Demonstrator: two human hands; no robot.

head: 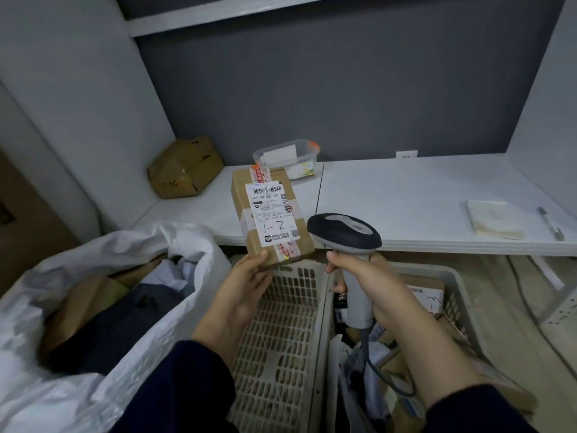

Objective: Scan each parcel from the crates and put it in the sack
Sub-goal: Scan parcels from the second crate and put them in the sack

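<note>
Holding the parcel (271,214) by its lower end, the left hand (246,282) stands it upright over a crate (281,323). The right hand (365,276) grips the scanner (345,231), just right of the label. The open sack (93,245) lies left, nearer the left hand.

White table (406,195), crumpled carton (184,167), clear plastic tub (285,154), notepad (493,218) beside pen (551,222)

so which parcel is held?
The box marked 1-2, in the left hand; the crumpled box sits on the table, a third box lies in the crate.
</note>
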